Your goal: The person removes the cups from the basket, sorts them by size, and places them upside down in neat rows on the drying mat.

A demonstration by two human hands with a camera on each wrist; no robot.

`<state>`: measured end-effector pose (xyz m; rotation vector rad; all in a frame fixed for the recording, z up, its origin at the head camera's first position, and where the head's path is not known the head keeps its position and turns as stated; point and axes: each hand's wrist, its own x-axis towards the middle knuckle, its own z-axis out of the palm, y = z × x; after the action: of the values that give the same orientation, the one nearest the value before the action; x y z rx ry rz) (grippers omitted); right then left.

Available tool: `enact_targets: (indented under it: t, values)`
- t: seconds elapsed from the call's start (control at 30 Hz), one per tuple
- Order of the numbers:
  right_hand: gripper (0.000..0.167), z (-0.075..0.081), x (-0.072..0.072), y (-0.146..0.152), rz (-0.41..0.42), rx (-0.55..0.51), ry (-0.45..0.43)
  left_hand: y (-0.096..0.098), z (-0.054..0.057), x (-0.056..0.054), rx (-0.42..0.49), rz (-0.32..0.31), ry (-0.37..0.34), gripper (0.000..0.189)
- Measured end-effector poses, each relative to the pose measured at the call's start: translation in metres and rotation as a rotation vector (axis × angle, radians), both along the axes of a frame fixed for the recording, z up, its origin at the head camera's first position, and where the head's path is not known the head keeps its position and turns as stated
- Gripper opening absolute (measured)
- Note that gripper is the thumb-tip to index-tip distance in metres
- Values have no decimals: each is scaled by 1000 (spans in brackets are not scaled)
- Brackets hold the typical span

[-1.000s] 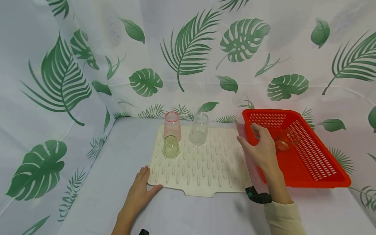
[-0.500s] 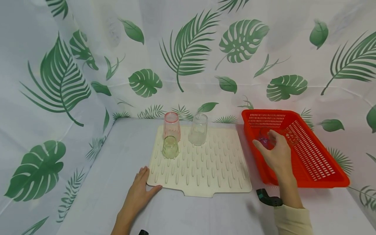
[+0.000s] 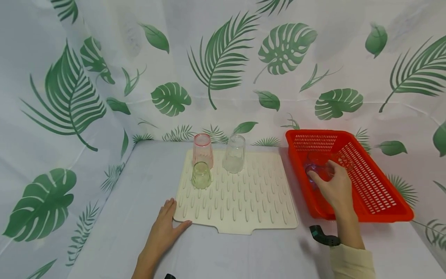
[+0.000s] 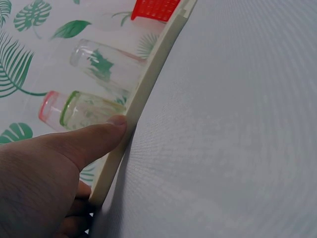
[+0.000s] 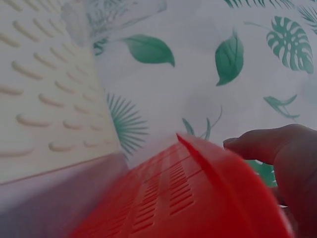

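Note:
In the head view, my left hand rests at the near left corner of a cream draining mat. Its thumb lies along the mat's front edge in the left wrist view. A pink-rimmed glass, a small green glass and a clear glass stand upside down on the mat. My right hand reaches into a red plastic basket, thumb and fingers curled round a purple-tinted glass. The basket wall hides part of that hand in the right wrist view.
Another transparent glass lies in the basket, beyond the right hand. The basket's raised rim stands to the right of the mat. A leaf-patterned cloth hangs as a backdrop behind the white table surface.
My right hand has moved right and down into the basket, from its left rim to the purple-tinted glass. The left hand and the glasses on the mat have kept their places.

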<state>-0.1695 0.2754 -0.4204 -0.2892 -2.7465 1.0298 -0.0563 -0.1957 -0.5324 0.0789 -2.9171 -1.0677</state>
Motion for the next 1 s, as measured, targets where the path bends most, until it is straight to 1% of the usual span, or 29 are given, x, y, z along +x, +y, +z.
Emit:
enact_targets:
  t: [0.13, 0.27, 0.47, 0.53, 0.63, 0.77, 1.0]
  values:
    - [88, -3, -2, 5, 9, 15, -11, -1, 0, 0, 5, -5, 1, 94]
    - [87, -6, -5, 10, 35, 41, -30, -1, 1, 0, 7, -5, 0, 95]
    - [78, -12, -13, 16, 96, 94, -55, -1, 0, 0, -1, -1, -15, 96]
    - [78, -13, -16, 17, 112, 109, -80, -1, -1, 0, -5, -3, -18, 96]
    - [83, -13, -19, 17, 126, 128, -140, -2, -1, -1, -4, 0, -16, 96]
    - [89, -12, -22, 17, 125, 138, -204, -2, -1, 0, 0, 3, -18, 96]
    - [86, -13, -22, 16, 94, 142, -219, -1, -1, -1, 2, 1, -21, 94]
